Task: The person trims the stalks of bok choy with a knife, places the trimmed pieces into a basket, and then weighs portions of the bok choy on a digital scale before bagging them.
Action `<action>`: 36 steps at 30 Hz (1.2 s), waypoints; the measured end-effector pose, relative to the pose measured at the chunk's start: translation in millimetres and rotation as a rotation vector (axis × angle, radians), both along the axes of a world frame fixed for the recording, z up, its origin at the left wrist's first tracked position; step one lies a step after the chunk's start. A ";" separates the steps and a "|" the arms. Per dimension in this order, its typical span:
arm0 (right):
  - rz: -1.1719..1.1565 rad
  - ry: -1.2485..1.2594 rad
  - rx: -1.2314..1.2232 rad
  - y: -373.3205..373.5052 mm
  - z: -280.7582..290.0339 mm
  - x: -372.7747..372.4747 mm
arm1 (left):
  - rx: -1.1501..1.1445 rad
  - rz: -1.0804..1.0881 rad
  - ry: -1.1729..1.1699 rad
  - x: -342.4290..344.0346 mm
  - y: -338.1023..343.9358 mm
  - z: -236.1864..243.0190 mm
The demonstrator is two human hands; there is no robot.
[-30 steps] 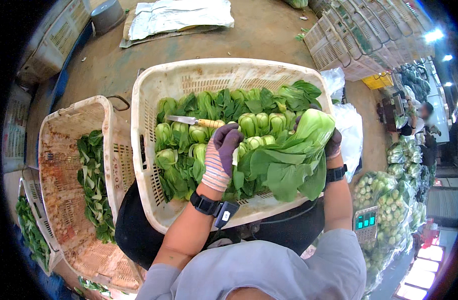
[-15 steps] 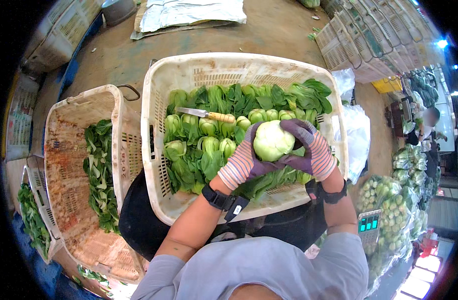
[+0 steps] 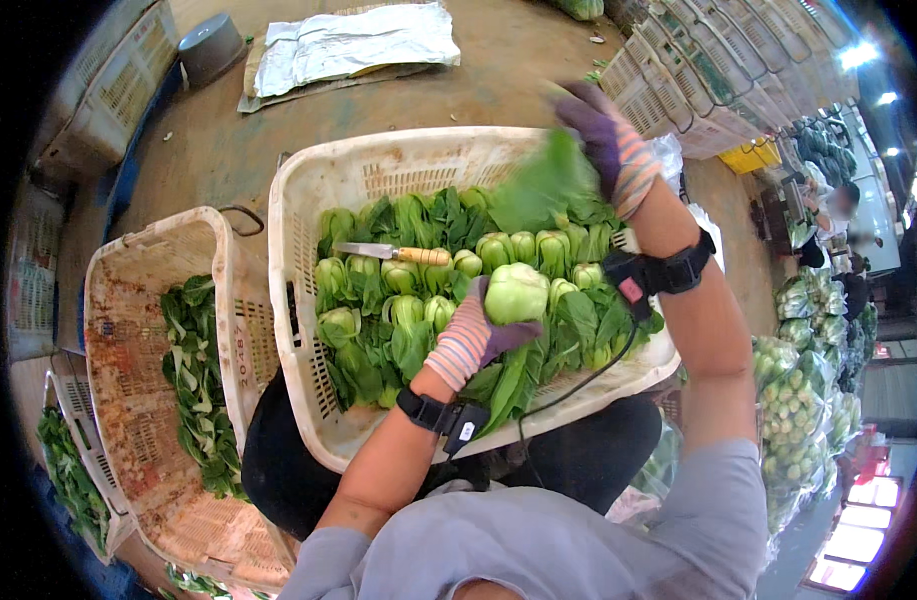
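— Green all over, that middle crate [image 3: 309,190]. How many crates do you count?
— Three slatted plastic ones: the white one full of bok choy, a cream one [image 3: 129,290] with loose leaves, another at the lower left edge [image 3: 64,400].
— And the hands?
— Two, in striped knit gloves. Left hand [image 3: 474,335] grips one pale, rounded bok choy head [image 3: 517,292] above the packed rows. Right hand [image 3: 604,140] is raised, pinching a blurred leaf [image 3: 544,180].
— Tools?
— One knife [image 3: 394,253], wooden handle, lying on the greens.
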State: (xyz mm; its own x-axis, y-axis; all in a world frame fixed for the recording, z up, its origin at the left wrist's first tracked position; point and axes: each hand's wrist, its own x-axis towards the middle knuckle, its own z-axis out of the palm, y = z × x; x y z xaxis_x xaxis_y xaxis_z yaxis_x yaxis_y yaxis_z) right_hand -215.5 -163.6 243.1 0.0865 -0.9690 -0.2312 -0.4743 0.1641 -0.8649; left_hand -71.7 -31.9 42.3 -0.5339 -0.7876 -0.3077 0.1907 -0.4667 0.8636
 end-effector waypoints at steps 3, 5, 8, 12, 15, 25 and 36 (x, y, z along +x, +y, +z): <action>0.650 -0.212 -0.573 1.2 2.8 49.8 | 0.037 0.105 0.062 20.2 -6.3 27.5; 0.527 0.098 -0.268 -39.9 -12.0 16.3 | 0.000 0.278 0.232 22.6 -4.2 13.4; 0.476 1.335 0.160 -81.2 -105.1 -69.9 | 0.066 0.362 0.292 14.7 -6.7 11.5; 0.135 1.507 0.093 -32.5 -205.5 -132.3 | -0.078 0.345 0.252 15.6 -4.3 19.9; 0.048 1.391 0.142 -25.0 -214.2 -137.7 | -0.028 0.407 0.233 14.6 2.0 19.3; -0.113 -1.054 0.157 91.2 -133.2 -181.4 | 0.008 0.045 0.563 33.7 1.3 -26.3; -0.021 -0.540 -0.091 165.5 -84.9 -107.7 | -0.116 -0.273 0.690 32.8 8.2 44.4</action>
